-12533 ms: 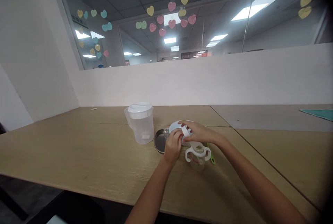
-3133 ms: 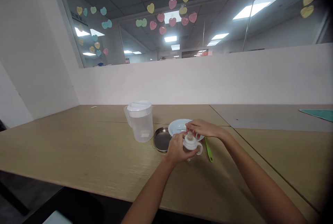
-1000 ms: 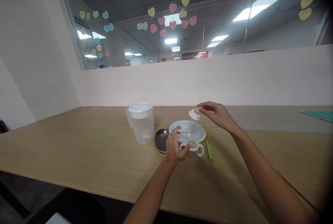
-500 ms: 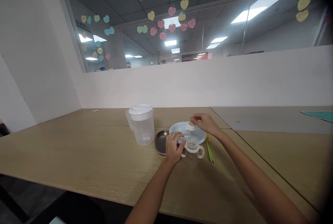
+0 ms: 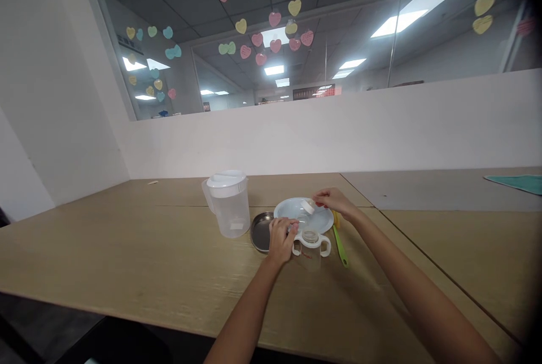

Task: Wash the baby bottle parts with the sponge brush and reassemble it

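A clear baby bottle [image 5: 310, 257] stands upright on the table, its neck uncovered and a white two-handled ring around its top. My right hand [image 5: 336, 201] pinches a bottle nipple in a white collar [image 5: 307, 206], tilted above the pale blue plate [image 5: 279, 210]. Just left of the bottle, my left hand [image 5: 280, 237] has its fingers curled toward the thumb. Something small and greyish shows between them, too unclear to name. Part of a round metal pan [image 5: 259, 232] is hidden behind that hand.
A lidded plastic pitcher [image 5: 232, 206] stands left of the pan. Right of the plate lies a brush with a green handle [image 5: 341, 248] and yellow head. A teal cloth-like item [image 5: 519, 183] is at the far right. A white wall rises behind the table [image 5: 127, 251].
My right hand has tilted the nipple and collar over the plate. My left thumb has come off the bottle's ring, and its fingers have drawn together. The view has shifted slightly.
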